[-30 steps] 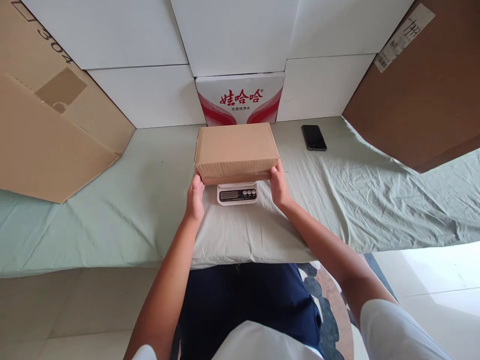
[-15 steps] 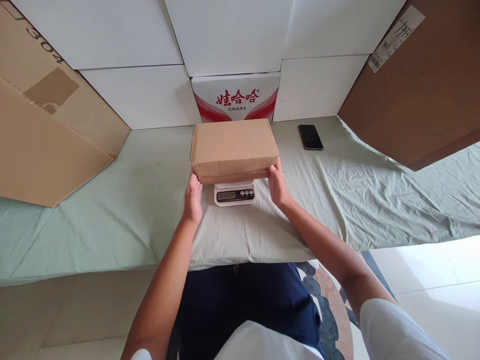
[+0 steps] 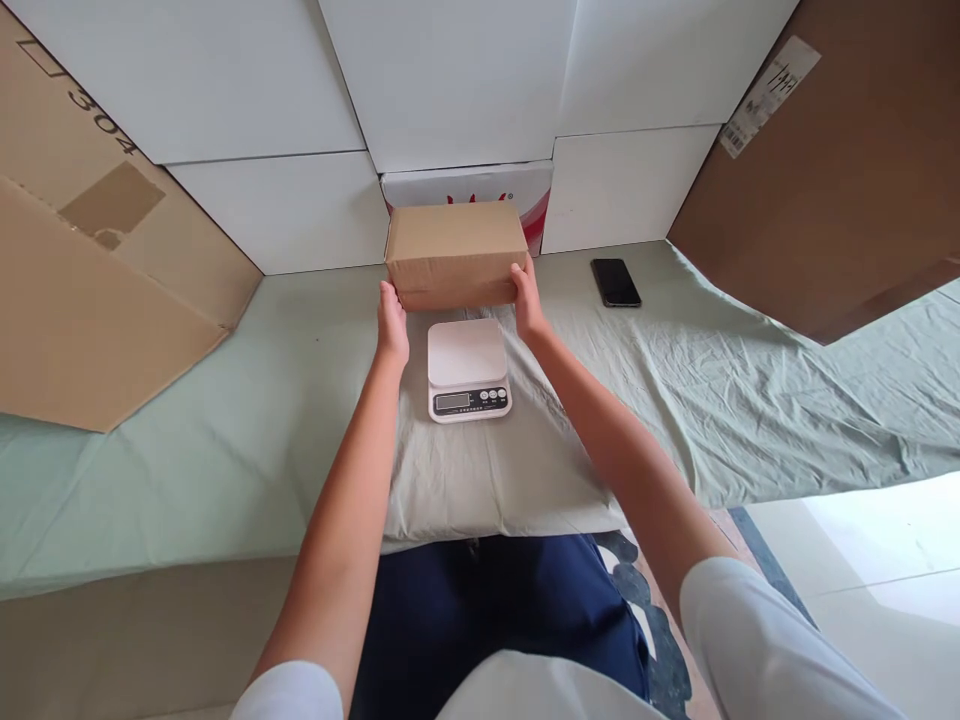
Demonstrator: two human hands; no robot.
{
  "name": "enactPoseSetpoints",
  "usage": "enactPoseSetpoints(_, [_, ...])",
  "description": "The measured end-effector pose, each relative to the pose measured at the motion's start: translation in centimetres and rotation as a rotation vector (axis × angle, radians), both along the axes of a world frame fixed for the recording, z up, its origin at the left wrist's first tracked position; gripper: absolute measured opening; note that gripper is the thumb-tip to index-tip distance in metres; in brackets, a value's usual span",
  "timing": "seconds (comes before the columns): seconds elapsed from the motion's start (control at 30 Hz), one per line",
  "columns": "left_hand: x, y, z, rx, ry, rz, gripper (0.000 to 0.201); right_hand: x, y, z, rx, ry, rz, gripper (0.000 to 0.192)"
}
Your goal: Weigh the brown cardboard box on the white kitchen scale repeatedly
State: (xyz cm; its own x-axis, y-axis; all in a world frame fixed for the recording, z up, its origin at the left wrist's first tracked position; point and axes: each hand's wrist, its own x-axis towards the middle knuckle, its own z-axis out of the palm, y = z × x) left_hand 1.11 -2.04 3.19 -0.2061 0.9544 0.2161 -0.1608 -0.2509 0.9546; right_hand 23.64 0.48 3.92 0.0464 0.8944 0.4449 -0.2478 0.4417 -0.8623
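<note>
Between my two hands is a closed brown cardboard box (image 3: 456, 282), held at its two ends. My left hand (image 3: 391, 325) grips its lower left corner, and my right hand (image 3: 527, 300) clasps the right end with the thumb on the front face. Some fingers of both hands are hidden behind the box. Nearer to me, a white digital kitchen scale (image 3: 466, 358) lies on the cloth with its flat platform bare. Its dark display panel and buttons face me. The box is beyond the scale and apart from it.
A black smartphone (image 3: 616, 282) lies right of the box on the green cloth (image 3: 225, 430). Behind the box stands a white carton with red print (image 3: 420, 188). Large brown cardboard panels flank the table at left (image 3: 135, 320) and right (image 3: 840, 180).
Both hands have moved the cardboard box away from me, off the area above the scale. The scale's platform now shows, and the red print behind is more covered.
</note>
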Motion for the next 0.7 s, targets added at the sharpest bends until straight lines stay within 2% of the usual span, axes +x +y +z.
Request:
enactPoseSetpoints(0.17, [1.1, 1.6, -2.7, -0.138, -0.067, 0.094, 0.083, -0.7, 1.9, -2.0, -0.089, -0.002, -0.009, 0.080])
enactPoseSetpoints(0.27, [0.8, 2.1, -3.8, -0.137, -0.059, 0.077, 0.086, -0.6, 2.1, -3.1, -0.125, -0.009, -0.026, 0.077])
enactPoseSetpoints(0.4, [-0.2, 2.6, -4.2, -0.095, -0.047, -0.013, 0.081, -0.3, 2.0, -3.7, -0.141, -0.043, -0.046, 0.074])
enactPoseSetpoints(0.6, [-1.5, 2.6, -4.4, -0.108, -0.034, -0.131, 0.108, 0.1, 1.9, -3.9, -0.182, -0.074, -0.094, 0.076])
enactPoseSetpoints(0.7, [-1.7, 2.6, -4.6, -0.107, -0.027, -0.134, 0.110, 0.1, 1.8, -3.9, -0.195, -0.070, -0.085, 0.077])
